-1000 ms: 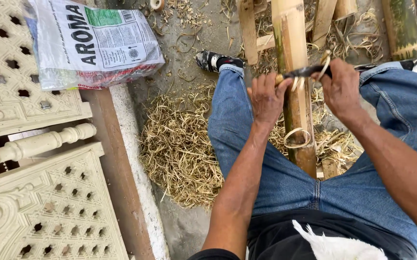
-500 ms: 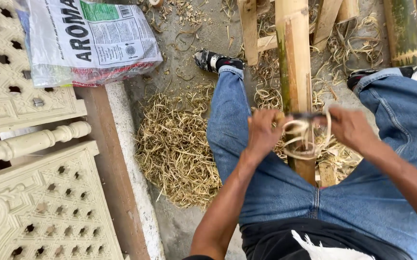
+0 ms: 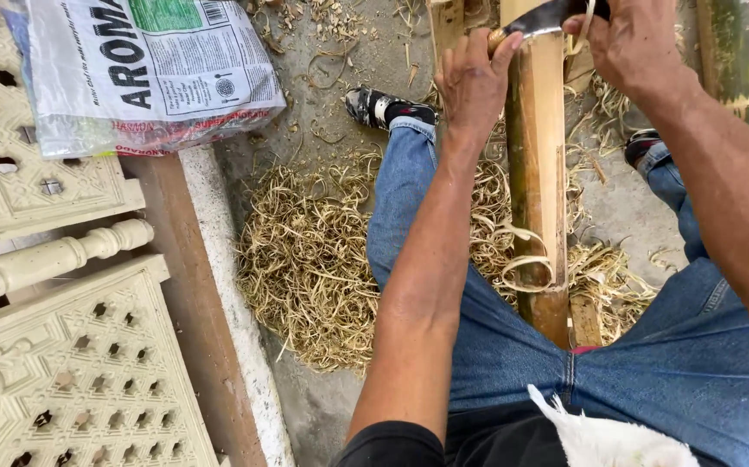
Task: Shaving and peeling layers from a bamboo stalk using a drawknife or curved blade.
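Bamboo workshop: shavings [image 3: 309, 259], carved panels [image 3: 63, 380]

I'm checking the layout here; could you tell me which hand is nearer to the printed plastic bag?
Left. The left hand grips the blade's end right of the bag; the right hand is farther right, beyond the bamboo pole.

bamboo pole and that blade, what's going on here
A seated person holds a blade across the top of a bamboo pole that runs between their knees. The left hand grips one end, the right hand the other. A thin peeled strip curls off the pole, and shavings cover the ground.
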